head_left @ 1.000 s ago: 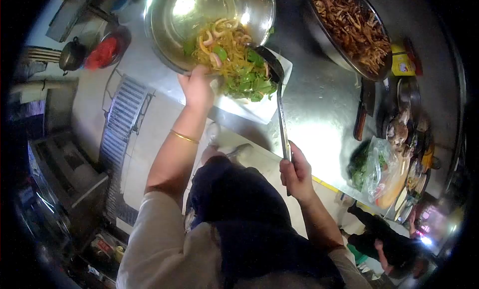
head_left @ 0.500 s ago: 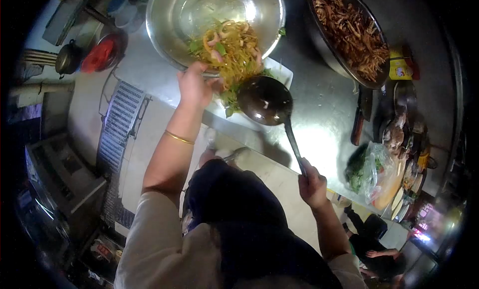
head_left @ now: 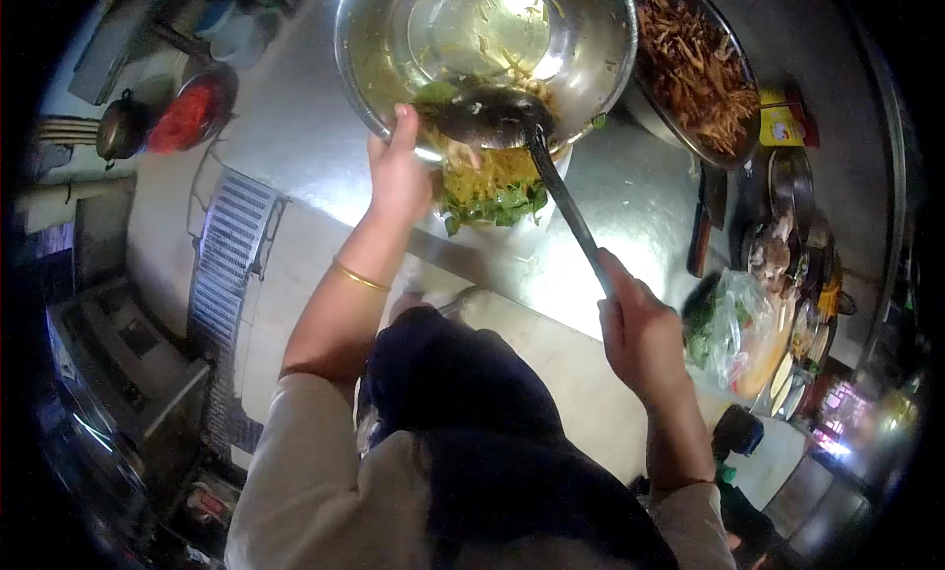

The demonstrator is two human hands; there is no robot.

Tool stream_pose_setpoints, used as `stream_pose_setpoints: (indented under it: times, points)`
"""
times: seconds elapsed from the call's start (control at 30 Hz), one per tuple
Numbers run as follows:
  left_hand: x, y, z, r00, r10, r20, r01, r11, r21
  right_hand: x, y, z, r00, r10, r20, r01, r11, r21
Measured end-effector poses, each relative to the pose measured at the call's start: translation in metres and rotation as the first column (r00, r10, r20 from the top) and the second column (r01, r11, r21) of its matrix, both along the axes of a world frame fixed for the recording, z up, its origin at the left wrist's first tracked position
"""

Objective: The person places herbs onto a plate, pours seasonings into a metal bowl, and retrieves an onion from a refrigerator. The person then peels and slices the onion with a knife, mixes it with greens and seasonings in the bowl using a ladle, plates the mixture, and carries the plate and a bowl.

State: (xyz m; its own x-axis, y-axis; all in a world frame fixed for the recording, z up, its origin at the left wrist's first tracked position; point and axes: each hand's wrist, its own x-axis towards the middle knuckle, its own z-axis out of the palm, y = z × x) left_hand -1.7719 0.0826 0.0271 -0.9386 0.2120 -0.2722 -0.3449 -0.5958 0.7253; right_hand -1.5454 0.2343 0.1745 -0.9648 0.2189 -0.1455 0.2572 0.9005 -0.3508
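My left hand [head_left: 402,181] is closed on the near left rim of a large steel mixing bowl [head_left: 366,73], which is tipped towards me. My right hand [head_left: 640,324] grips the long handle of a dark ladle [head_left: 492,117], whose round head lies at the bowl's near rim. Just below the rim, a heap of yellowish shredded salad [head_left: 487,171] rests on green leaves [head_left: 502,206]. A white dish [head_left: 561,164] shows partly under the heap; the bowl and leaves hide most of it. Bits of food cling to the bowl's inside.
An oval metal pan [head_left: 661,117] of shredded brown food stands right of the bowl. Beyond it are a yellow box [head_left: 783,125], a knife [head_left: 700,235] and a plastic bag [head_left: 743,324] with greens. Something red [head_left: 182,119] sits in a container at left. Another person [head_left: 748,521] is partly visible lower right.
The bowl has shifted right and towards me. The ladle head has moved from below the salad up to the bowl's rim, and the salad now lies on the leaves.
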Motion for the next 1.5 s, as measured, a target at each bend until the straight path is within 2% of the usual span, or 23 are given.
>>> stream_pose_setpoints:
  times: [0.03,0.13,0.23,0.33,0.37,0.43,0.6,0.73,0.83,0.93,1.03,1.07,1.17,1.23,1.3,1.33,1.4,1.43,1.47,1.5]
  points:
    - [0.001,0.003,0.0,0.999,0.043,0.015,-0.042,0.999,-0.026,0.004,-0.002,0.0,1.0,-0.013,0.008,0.013,1.0,-0.005]
    - [0.003,0.006,0.008,1.0,0.021,0.015,-0.02,1.0,-0.023,0.015,-0.011,-0.005,0.996,-0.079,0.031,0.082,0.993,-0.087]
    - [0.003,0.013,0.019,0.996,0.089,0.021,-0.086,0.989,-0.122,0.03,-0.016,-0.022,0.995,-0.1,0.014,0.101,0.989,-0.11]
    - [-0.003,0.014,-0.007,0.996,0.091,-0.023,-0.093,0.988,-0.12,0.044,-0.024,-0.035,0.992,-0.126,0.016,0.127,0.983,-0.136]
    - [-0.007,0.016,-0.011,0.995,0.101,-0.028,-0.103,0.991,-0.091,0.048,-0.028,-0.045,0.99,-0.138,-0.041,0.131,0.983,-0.131]
    - [-0.01,0.016,-0.019,0.993,0.118,-0.027,-0.119,0.992,-0.04,0.059,-0.034,-0.061,0.982,-0.185,-0.046,0.174,0.968,-0.18]
    - [-0.032,0.011,-0.032,0.984,0.041,-0.171,-0.062,0.991,-0.118,0.073,-0.036,-0.088,0.979,-0.184,-0.091,0.166,0.97,-0.18]
    - [-0.027,0.018,0.005,0.995,0.103,-0.02,-0.103,0.995,-0.012,0.081,-0.033,-0.103,0.98,-0.17,-0.099,0.157,0.979,-0.133]
    - [-0.04,0.014,-0.016,0.997,0.079,-0.014,-0.079,0.997,0.021,0.079,-0.032,-0.108,0.981,-0.178,-0.08,0.165,0.975,-0.151]
    - [-0.04,0.01,-0.006,0.997,0.071,0.001,-0.071,0.996,-0.046,0.077,-0.027,-0.113,0.972,-0.176,-0.156,0.145,0.971,-0.188]
    - [-0.029,0.011,0.018,0.981,0.097,0.167,-0.105,0.994,0.036,0.057,-0.026,-0.088,0.95,-0.148,-0.275,0.111,0.983,-0.147]
    - [-0.026,0.003,0.004,0.997,0.002,-0.077,-0.01,0.994,-0.107,0.046,-0.025,-0.07,0.966,-0.142,-0.218,0.113,0.984,-0.137]
    - [-0.006,0.007,0.029,0.993,0.112,0.05,-0.109,0.992,-0.058,0.017,-0.028,-0.021,0.984,-0.135,-0.119,0.121,0.985,-0.119]
    - [-0.007,0.001,0.003,0.981,0.053,-0.185,-0.106,0.952,-0.288,0.018,-0.028,0.002,0.993,-0.113,-0.026,0.11,0.99,-0.084]
    - [-0.001,0.011,0.018,0.99,0.116,-0.081,-0.129,0.977,-0.17,0.03,-0.032,0.02,0.992,-0.119,0.047,0.123,0.989,-0.079]
    - [0.001,0.016,0.024,0.988,0.144,-0.051,-0.15,0.98,-0.132,0.034,-0.037,0.029,0.981,-0.172,0.091,0.183,0.974,-0.133]
    - [0.0,0.018,0.023,0.995,0.102,-0.021,-0.104,0.987,-0.123,0.051,-0.041,0.034,0.973,-0.195,0.121,0.212,0.966,-0.147]
    - [-0.002,0.02,0.02,0.997,0.077,-0.01,-0.077,0.991,-0.113,0.06,-0.041,0.034,0.969,-0.211,0.131,0.23,0.962,-0.15]
    - [-0.006,0.014,0.017,0.997,-0.081,0.011,0.08,0.997,0.017,0.068,-0.042,0.028,0.974,-0.21,0.08,0.221,0.957,-0.187]
    - [-0.01,0.012,0.013,0.983,-0.14,0.122,0.133,0.989,0.062,0.074,-0.045,0.027,0.95,-0.26,0.171,0.291,0.939,-0.185]
